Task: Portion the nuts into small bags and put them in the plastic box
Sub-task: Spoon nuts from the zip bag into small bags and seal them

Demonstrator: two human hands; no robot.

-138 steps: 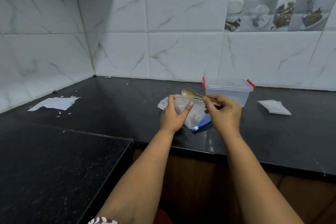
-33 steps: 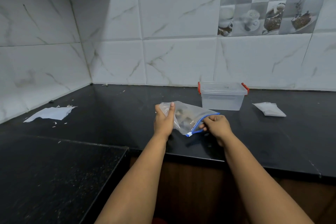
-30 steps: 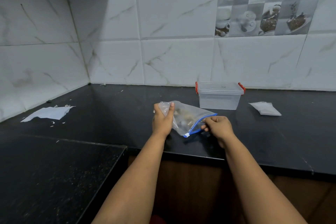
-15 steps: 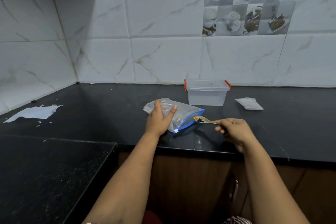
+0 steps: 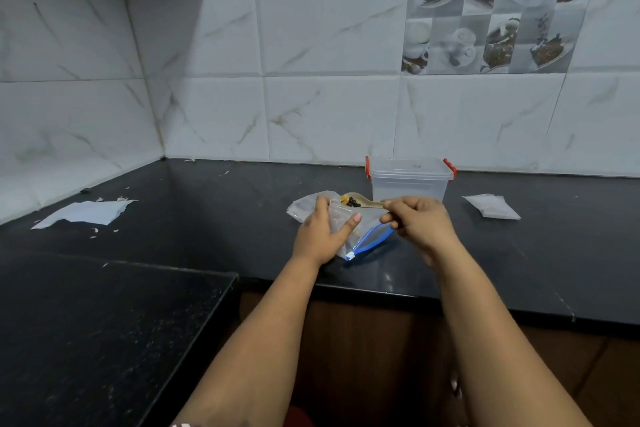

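A clear zip bag with a blue seal [image 5: 367, 235] lies on the black counter [image 5: 207, 211]. My left hand [image 5: 320, 234] holds a small clear bag [image 5: 341, 218] upright above it, thumb on its front. My right hand [image 5: 420, 222] grips the handle of a pale spoon [image 5: 367, 203], whose bowl carries dark and yellow nuts [image 5: 350, 201] over the small bag's mouth. Just behind the hands stands a clear plastic box [image 5: 410, 178] with red clips, its lid on.
A stack of small empty bags [image 5: 491, 206] lies to the right of the box. Torn white paper [image 5: 85, 213] and scraps lie at the left by the wall. A lower counter section [image 5: 104, 322] juts out at the front left.
My right hand pulled the spoon out of the zip bag loaded with nuts and lifted it left and up to the small bag's mouth. My left hand raised the small bag.
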